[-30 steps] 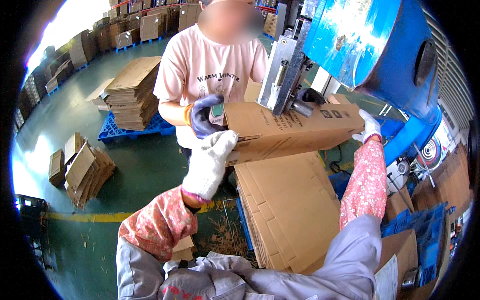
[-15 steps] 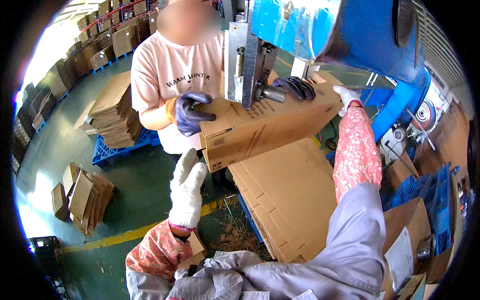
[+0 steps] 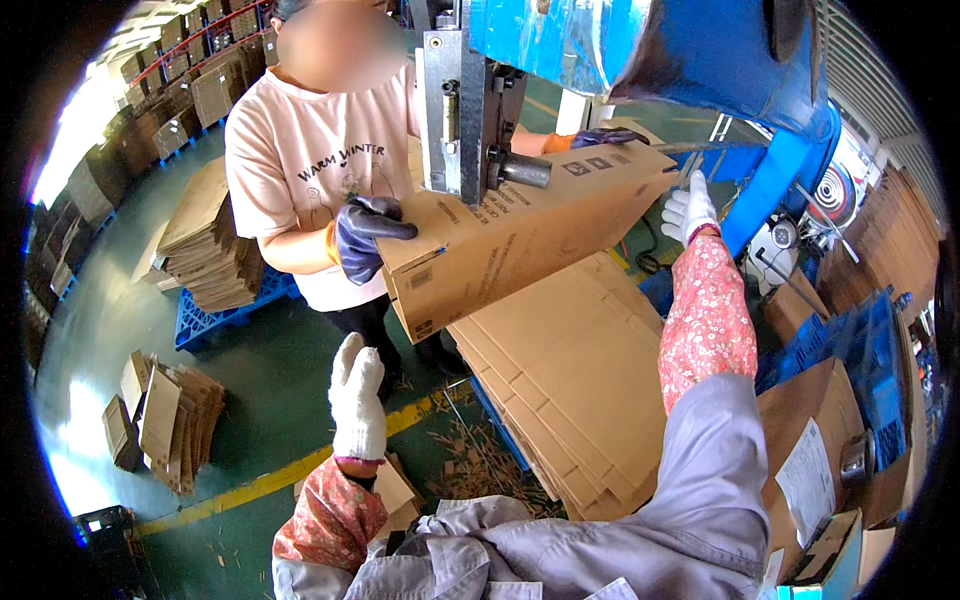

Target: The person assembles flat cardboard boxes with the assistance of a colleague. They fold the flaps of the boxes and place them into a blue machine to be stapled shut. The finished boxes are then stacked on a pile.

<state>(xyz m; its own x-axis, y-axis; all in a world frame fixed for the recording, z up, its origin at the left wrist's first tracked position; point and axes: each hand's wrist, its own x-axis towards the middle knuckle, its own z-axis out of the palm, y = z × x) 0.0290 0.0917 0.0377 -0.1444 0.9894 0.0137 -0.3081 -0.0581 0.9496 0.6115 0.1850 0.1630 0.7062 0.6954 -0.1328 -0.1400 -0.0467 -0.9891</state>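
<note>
A brown cardboard box point(image 3: 530, 235) spans the middle, tilted and under the metal head point(image 3: 457, 120) of a blue machine point(image 3: 640, 60). A co-worker facing me grips its left end with one dark-gloved hand point(image 3: 367, 238); that person's other gloved hand point(image 3: 608, 138) rests on its far top edge. My left hand point(image 3: 357, 395), in a white knitted glove, is raised below the box's left corner, fingers extended, touching nothing. Just off the box's right end, my right hand point(image 3: 690, 210) is white-gloved too, its fingers apart and nothing in it.
Flat cardboard sheets point(image 3: 570, 370) lie stacked beneath the box. Cardboard scraps point(image 3: 475, 460) litter the green floor. More cardboard stacks stand at left, one on a blue pallet point(image 3: 235, 305). Blue crates point(image 3: 850, 380) and an upright carton point(image 3: 815, 430) stand at right.
My right hand has come off the box's right end and its fingers have spread. My left hand has drawn down, away from the box. The co-worker still holds the box, which shows slightly further left.
</note>
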